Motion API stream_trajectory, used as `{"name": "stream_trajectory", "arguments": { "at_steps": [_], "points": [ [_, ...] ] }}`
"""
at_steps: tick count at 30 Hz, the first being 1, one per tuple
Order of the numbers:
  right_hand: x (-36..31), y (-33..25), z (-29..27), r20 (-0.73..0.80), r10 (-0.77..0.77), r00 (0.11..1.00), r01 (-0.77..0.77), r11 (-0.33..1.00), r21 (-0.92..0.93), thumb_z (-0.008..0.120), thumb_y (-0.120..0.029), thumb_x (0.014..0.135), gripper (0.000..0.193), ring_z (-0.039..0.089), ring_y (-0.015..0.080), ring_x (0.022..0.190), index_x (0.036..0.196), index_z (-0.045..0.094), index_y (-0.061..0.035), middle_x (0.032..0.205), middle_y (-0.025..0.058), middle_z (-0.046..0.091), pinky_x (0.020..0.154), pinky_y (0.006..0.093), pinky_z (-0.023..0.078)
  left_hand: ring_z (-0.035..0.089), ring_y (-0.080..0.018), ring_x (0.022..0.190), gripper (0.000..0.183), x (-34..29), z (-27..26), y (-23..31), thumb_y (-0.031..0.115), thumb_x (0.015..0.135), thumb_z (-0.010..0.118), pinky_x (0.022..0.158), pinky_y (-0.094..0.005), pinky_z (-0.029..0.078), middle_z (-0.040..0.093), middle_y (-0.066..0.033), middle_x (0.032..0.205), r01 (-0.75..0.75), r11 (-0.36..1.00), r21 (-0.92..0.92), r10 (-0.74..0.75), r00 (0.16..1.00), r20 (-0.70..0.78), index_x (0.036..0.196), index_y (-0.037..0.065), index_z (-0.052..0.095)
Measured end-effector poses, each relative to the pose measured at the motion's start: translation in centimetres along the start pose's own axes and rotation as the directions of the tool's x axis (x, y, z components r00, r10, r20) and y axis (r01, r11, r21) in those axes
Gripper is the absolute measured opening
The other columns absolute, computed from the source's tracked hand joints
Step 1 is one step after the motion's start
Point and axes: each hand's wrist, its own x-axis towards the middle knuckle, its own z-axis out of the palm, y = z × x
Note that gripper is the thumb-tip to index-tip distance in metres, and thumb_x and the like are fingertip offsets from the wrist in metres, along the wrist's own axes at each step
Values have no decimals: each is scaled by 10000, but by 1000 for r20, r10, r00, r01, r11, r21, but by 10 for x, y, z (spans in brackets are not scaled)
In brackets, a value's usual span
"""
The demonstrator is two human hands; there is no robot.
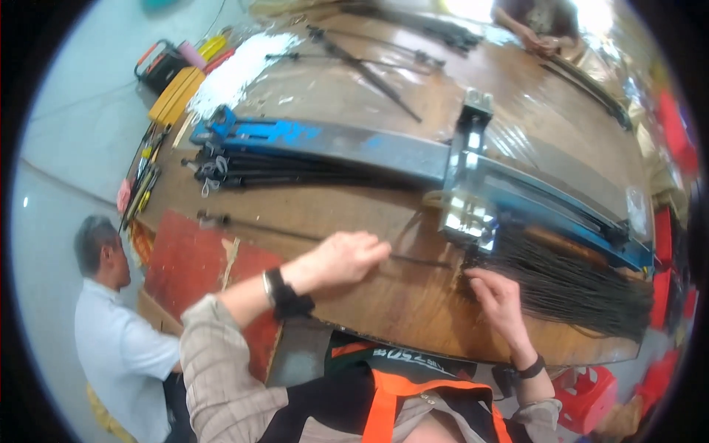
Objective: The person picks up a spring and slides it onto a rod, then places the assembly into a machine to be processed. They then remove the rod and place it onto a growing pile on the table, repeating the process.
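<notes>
My left hand (343, 260) is closed around a thin dark rod (417, 261). One end of the rod, with a thicker black fitting (214, 218), reaches out to the left over a red board; the other points toward my right hand. Just past that tip, my right hand (496, 297) has its thumb and fingers pinched together. Whatever it may hold is too small to make out. Beside it lies a large bundle of thin dark strands (569, 284). A metal block fixture (470, 214) stands above both hands, set across a long blue metal beam (347, 148).
Black rods (288, 171) lie bunched along the beam's near side. More rods (369, 74) are at the far side of the wooden table (561, 343). A person (125, 325) sits at the left, another (543, 29) works at the far right. A red stool (587, 399) stands below.
</notes>
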Motion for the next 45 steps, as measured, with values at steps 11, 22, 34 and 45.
{"name": "stream_trajectory", "arguments": {
  "at_steps": [11,22,34,45],
  "points": [
    [-33,21,-1,-296,-162,941,184,982,48,592,-127,931,210,564,113,642,1040,695,20,735,47,596,594,242,433,600,-241,678,143,40,3,68,195,895,631,537,-373,519,515,-69,732,-61,998,-23,61,998,-35,929,77,559],
    [-44,32,-25,-436,-486,757,404,873,-273,642,-114,873,250,583,247,707,1100,692,-23,761,104,613,659,335,469,617,-229,674,165,78,-18,102,152,881,632,523,-343,518,554,-69,742,-152,988,31,147,981,125,1004,53,585],
    [-56,58,-47,-399,-729,557,528,681,-508,686,-137,851,363,584,254,738,1201,638,-55,798,78,599,664,369,492,596,-318,630,267,114,-11,120,51,867,617,546,-418,484,590,-124,747,-160,985,-68,173,945,279,1134,64,617],
    [-60,120,-119,-676,-369,638,128,916,-380,723,-248,847,491,628,250,710,1297,589,-102,824,96,649,626,320,534,596,-335,683,358,202,-66,108,-8,825,594,594,-439,487,595,-135,805,-278,933,228,271,960,65,1177,55,604]
  ]
}}
